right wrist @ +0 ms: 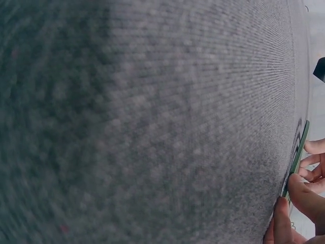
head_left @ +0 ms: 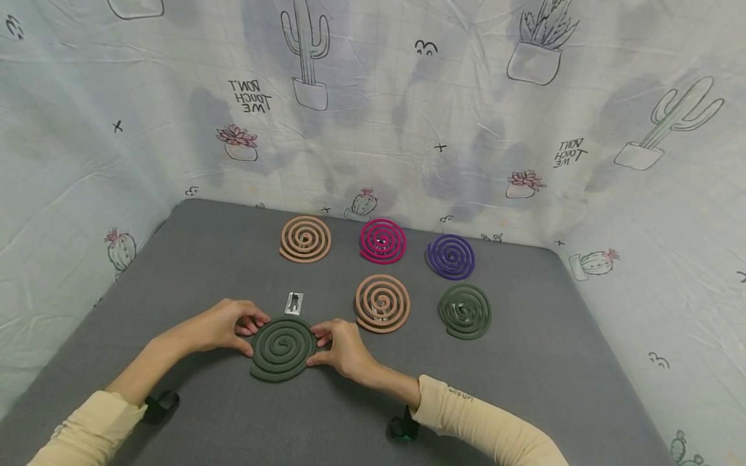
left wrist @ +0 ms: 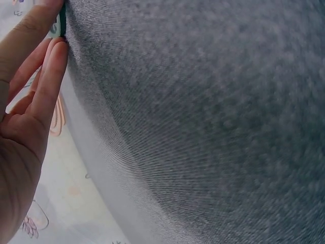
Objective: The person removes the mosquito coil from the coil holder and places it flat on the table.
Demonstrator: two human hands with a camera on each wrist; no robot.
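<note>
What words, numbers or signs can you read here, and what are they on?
"DON'T TOUCH ME": backwards, on the curtain, left part of the head view.
"DON'T TOUCH ME": backwards again, farther right on the curtain.
"x": small crosses, also on the curtain.
Too small to read: marks on the right sleeve and left sleeve.
None readable on the coils.

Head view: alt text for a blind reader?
A person's left hand and right hand hold opposite sides of a green coil at a gray table. Beyond or right of it lie a metal piece and five tan, pink, purple and green coils.
</note>
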